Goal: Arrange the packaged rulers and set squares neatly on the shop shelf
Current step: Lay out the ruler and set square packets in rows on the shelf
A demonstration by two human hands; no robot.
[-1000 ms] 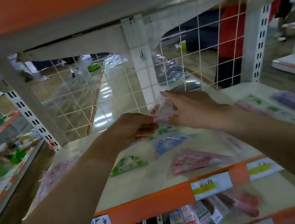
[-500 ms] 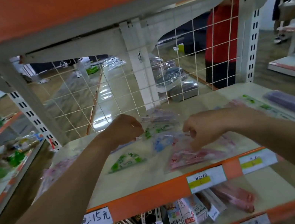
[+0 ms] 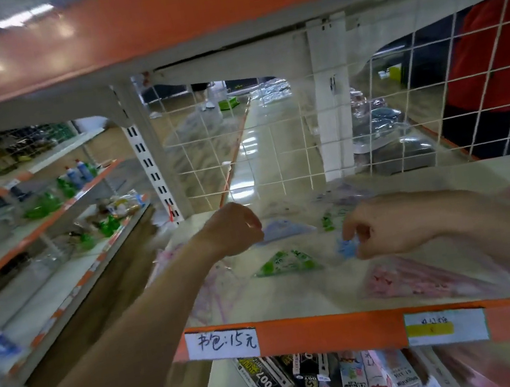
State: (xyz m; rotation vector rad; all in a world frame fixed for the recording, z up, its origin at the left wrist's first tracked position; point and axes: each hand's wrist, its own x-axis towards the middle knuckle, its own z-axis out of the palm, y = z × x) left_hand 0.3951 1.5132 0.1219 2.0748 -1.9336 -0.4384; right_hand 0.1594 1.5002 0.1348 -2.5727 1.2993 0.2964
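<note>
Clear packs of set squares lie scattered on the cream shelf [image 3: 298, 297]. My left hand [image 3: 236, 230] is closed at the left edge of a lilac set square pack [image 3: 286, 229]. My right hand [image 3: 387, 227] pinches a blue set square pack [image 3: 345, 248] between thumb and fingers, low over the shelf. Between my hands lies a green set square pack [image 3: 287, 263]. A pink set square pack [image 3: 423, 278] rests near the front edge under my right forearm. Another green pack [image 3: 330, 218] lies further back, and a pale pink pack [image 3: 204, 291] sits partly under my left forearm.
A white wire grid [image 3: 274, 156] closes the shelf's back, with a person in red [image 3: 495, 62] behind it. The orange shelf above [image 3: 215, 7] hangs low. Boxed goods [image 3: 312, 383] fill the shelf below. A price label [image 3: 221, 341] sits on the orange front rail.
My right hand let go of the clear pack it held at the back and dropped forward onto the blue pack. My left hand stayed closed. The view swung left.
</note>
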